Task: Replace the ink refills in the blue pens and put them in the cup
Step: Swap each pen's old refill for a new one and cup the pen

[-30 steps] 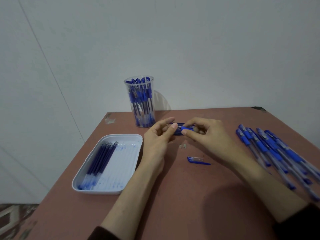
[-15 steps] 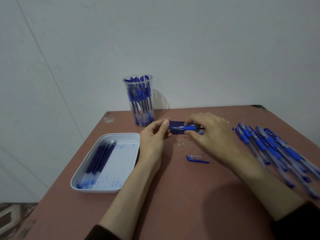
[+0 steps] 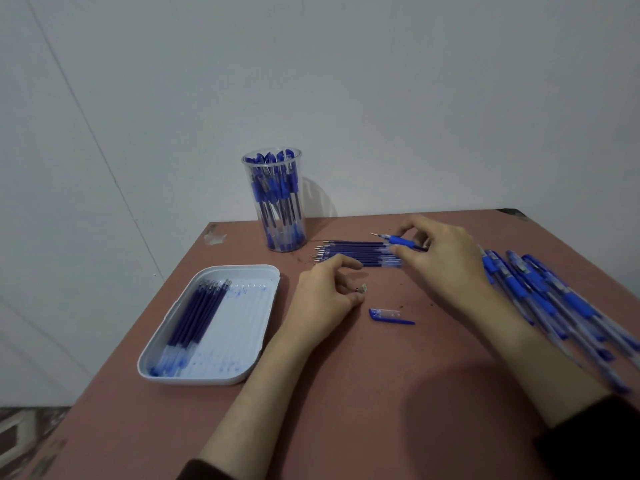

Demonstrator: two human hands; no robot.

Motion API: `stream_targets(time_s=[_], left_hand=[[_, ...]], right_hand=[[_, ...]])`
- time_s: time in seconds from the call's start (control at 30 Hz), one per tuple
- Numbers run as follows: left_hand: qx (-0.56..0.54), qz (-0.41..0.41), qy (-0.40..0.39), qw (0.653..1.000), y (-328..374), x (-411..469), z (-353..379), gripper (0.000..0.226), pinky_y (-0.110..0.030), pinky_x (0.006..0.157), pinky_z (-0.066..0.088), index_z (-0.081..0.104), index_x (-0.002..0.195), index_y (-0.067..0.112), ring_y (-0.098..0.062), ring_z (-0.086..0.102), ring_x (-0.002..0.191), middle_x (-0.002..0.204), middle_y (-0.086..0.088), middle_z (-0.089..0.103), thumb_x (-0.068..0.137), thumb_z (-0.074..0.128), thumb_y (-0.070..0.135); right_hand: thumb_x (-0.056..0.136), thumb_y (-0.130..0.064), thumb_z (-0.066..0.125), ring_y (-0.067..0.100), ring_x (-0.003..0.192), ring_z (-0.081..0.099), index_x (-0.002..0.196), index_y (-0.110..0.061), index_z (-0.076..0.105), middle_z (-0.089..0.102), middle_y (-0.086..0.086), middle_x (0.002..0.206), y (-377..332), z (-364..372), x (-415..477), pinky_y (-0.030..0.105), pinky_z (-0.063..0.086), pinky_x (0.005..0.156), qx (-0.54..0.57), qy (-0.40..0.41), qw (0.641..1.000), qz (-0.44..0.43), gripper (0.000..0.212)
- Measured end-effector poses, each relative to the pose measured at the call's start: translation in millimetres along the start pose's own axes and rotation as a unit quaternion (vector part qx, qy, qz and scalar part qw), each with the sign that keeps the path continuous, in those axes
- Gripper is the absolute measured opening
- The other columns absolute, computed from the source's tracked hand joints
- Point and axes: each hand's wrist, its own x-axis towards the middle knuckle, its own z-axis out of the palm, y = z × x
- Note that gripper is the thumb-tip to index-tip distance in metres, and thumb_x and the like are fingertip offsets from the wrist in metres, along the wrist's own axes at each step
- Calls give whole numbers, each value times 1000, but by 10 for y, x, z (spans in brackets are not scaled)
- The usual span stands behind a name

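- Reaching in from the bottom edge, two forearms in dark sleeves stretch over the reddish-brown table (image 3: 381, 393).
- To the left sits a white tray (image 3: 242, 267), with a bunch of dark blue refills (image 3: 194, 323) lying lengthwise along its left side and blue ink smears on its floor.
- Along the right edge of the table lies a pile of blue pens (image 3: 540, 299), side by side and partly blurred.
- A loose blue pen cap (image 3: 388, 315) lies on the table between the two wrists.
- The left hand (image 3: 325, 296) rests on the table with its fingers loosely curled, holding nothing; a small clear piece (image 3: 362, 289) lies just beside its fingers.
- The right hand (image 3: 446, 261) pinches one blue pen (image 3: 401, 241) by its rubber grip between thumb and fingers, uncapped tip pointing left, just above the table.
- Under and beside that pen a row of refills (image 3: 353, 252) lies flat, tips to the left, its near edge close to the left index finger.
- Farther back stands the clear cup (image 3: 277, 202), upright and full of blue pens, close to the pale wall.
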Motion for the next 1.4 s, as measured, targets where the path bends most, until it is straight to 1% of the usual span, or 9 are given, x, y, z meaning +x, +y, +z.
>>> stream_targets(time_s=[0.23, 0.4, 0.57, 0.8, 0.9, 1.0, 1.07, 1.17, 1.4], left_hand=[[-35, -19, -26, 999, 20, 16, -30, 39, -9, 67, 45, 65, 105, 26, 3, 58, 64, 83, 5, 70, 74, 75, 4], [-103, -26, 24, 994, 48, 20, -41, 26, -7, 62, 45, 68, 105, 23, -1, 59, 74, 91, 8, 69, 80, 75, 23], [-300, -44, 50, 952, 122, 16, -47, 15, -7, 55, 42, 72, 100, 13, 8, 60, 64, 75, 13, 70, 86, 67, 15], [-406, -76, 52, 909, 93, 29, -49, 17, -22, 72, 46, 72, 100, 14, -10, 65, 87, 97, -5, 72, 84, 68, 17], [-423, -85, 44, 901, 92, 31, -39, 16, -20, 73, 45, 72, 100, 16, -8, 64, 86, 96, 0, 71, 85, 67, 17], [-440, -98, 28, 892, 89, 39, -26, 15, -18, 73, 46, 72, 99, 15, -8, 63, 84, 95, -1, 70, 86, 65, 13], [-470, -111, 15, 875, 99, 38, -16, 13, -14, 69, 48, 71, 96, 13, -3, 64, 74, 86, 2, 71, 87, 63, 8], [-518, -132, 0, 845, 133, 31, -8, 13, -11, 68, 50, 70, 92, 11, -1, 65, 70, 78, 4, 71, 87, 61, 4], [-584, -165, 6, 794, 130, 59, -19, 12, -11, 71, 53, 69, 96, 8, -1, 66, 72, 82, 2, 71, 87, 61, 5]], right_hand=[[79, -27, 73, 12, 63, 55, 84, -29, 65, 59, -7, 63, -13, 10, -7, 30, 43, 58, 29, -14, 999, -6, 10], [78, -22, 74, 8, 55, 49, 80, -28, 65, 58, -4, 60, -60, 38, -27, 30, 44, 61, 133, -41, 990, 4, 10], [81, -16, 71, 8, 56, 47, 86, -28, 66, 60, 4, 64, -184, 84, -74, 26, 44, 59, 267, -106, 958, 14, 14], [81, -12, 72, 9, 59, 50, 87, -27, 65, 65, 0, 67, -250, 103, -98, 25, 47, 61, 289, -132, 948, 0, 17], [79, -11, 72, 7, 63, 54, 85, -28, 65, 66, 1, 73, -236, 74, -98, 12, 44, 60, 243, -102, 964, -16, 19], [78, -15, 70, 6, 79, 59, 83, -34, 61, 65, -11, 79, -204, 65, -97, 28, 50, 74, 132, -48, 988, -62, 22], [78, -13, 68, 9, 82, 56, 85, -35, 61, 63, -15, 78, -210, 54, -99, 30, 40, 77, 41, -14, 993, -114, 24], [77, -10, 66, 12, 80, 53, 87, -28, 63, 63, -14, 79, -256, 27, -95, 26, 25, 76, -37, 44, 983, -175, 20], [74, -13, 59, 20, 77, 53, 85, -22, 66, 64, -7, 77, -292, 17, -69, 34, 27, 84, -135, 115, 957, -229, 16]])
